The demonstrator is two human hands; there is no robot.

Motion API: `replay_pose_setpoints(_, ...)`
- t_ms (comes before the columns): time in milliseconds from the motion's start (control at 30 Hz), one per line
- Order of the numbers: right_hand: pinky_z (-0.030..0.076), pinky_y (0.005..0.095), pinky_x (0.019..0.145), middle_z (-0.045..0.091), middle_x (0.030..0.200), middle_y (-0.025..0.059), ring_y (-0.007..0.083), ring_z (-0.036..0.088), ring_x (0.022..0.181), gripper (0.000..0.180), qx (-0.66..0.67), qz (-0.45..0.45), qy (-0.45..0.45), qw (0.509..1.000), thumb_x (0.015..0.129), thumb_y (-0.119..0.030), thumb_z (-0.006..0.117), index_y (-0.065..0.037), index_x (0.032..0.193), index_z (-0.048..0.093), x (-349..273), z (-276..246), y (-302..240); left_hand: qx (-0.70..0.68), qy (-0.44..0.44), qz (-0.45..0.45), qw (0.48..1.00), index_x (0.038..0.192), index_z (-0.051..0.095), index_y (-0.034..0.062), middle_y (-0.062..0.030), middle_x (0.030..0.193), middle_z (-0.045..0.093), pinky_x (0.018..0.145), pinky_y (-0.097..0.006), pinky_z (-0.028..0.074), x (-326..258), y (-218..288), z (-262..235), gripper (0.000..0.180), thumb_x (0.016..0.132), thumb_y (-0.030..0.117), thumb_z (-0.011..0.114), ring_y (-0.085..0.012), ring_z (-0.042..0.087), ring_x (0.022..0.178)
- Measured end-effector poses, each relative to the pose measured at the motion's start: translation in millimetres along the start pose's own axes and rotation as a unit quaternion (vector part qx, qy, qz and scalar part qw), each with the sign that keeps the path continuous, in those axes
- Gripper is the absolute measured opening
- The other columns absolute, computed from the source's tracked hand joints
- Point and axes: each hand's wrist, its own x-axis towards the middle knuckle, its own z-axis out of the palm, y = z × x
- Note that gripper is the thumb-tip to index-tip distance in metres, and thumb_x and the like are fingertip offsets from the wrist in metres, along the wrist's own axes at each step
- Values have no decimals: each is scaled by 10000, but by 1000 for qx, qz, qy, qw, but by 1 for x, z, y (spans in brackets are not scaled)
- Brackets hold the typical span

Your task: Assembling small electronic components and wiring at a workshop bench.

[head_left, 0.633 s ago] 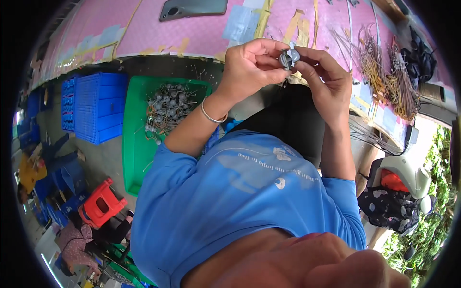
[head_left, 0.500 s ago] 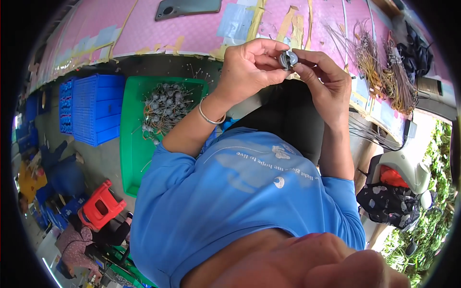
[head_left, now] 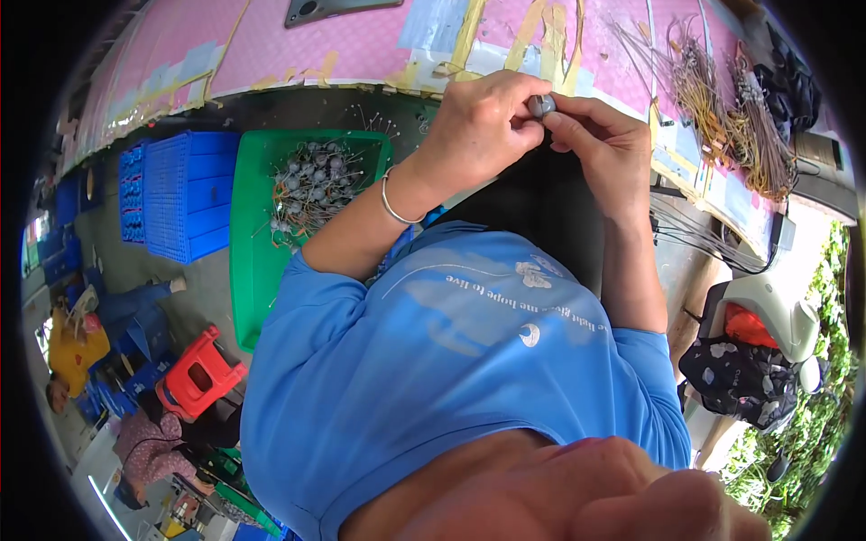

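Note:
Between my two hands is a small grey ball-shaped piece [head_left: 541,105], held in front of the table's near edge. My left hand [head_left: 478,126] pinches it from the left with thumb and fingers. From the other side, the thumb and forefinger of my right hand [head_left: 609,153] close on it. Its surface looks rounded, and the fingers cover part of it. Left of my left forearm, a green tub [head_left: 244,261] holds a heap of similar grey balls with thin wires [head_left: 311,185].
A pink-covered table [head_left: 298,50] patched with tape lies ahead, with a phone [head_left: 343,7] at its far side. Bundled wires [head_left: 699,122] and a black bag [head_left: 787,95] lie at the right. Blue crates [head_left: 185,198], a red stool [head_left: 198,374] and other people are at left.
The grey piece showed a dark gap between shell-like parts before; now it looks like a rounded ball. My fingers have shifted around it, and the view has moved slightly.

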Motion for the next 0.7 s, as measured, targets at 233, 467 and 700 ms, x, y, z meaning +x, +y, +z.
replay_pose_setpoints(233, 488, 274, 893, 687, 1031, 85, 138, 628, 953, 261, 182, -7, -75, 980, 912, -40, 638, 46, 1159, 647, 11, -24, 17, -221, -55, -134, 964, 1126, 674, 35, -59, 915, 714, 682, -238, 557, 6, 10, 6, 366, 775, -59, 708, -110, 699, 774)
replay_pose_setpoints(467, 426, 401, 1043, 604, 1207, 195, 277, 581, 1156, 434, 319, 7, -116, 941, 926, -168, 627, 94, 1257, 527, 18, -37, 57, -246, -22, -134, 960, 1079, 699, 58, -68, 906, 704, 686, -258, 554, 2, 22, 13, 370, 725, -46, 670, -84, 615, 735)
replay_pose_setpoints(700, 428, 407, 1036, 573, 1199, 200, 278, 560, 1140, 409, 434, 24, -100, 895, 971, -161, 579, 130, 1246, 497, 21, -16, 45, -199, 50, -56, 977, 995, 679, -31, -116, 836, 687, 645, -292, 563, 4, 24, 19, 380, 620, 5, 726, -182, 688, 711)
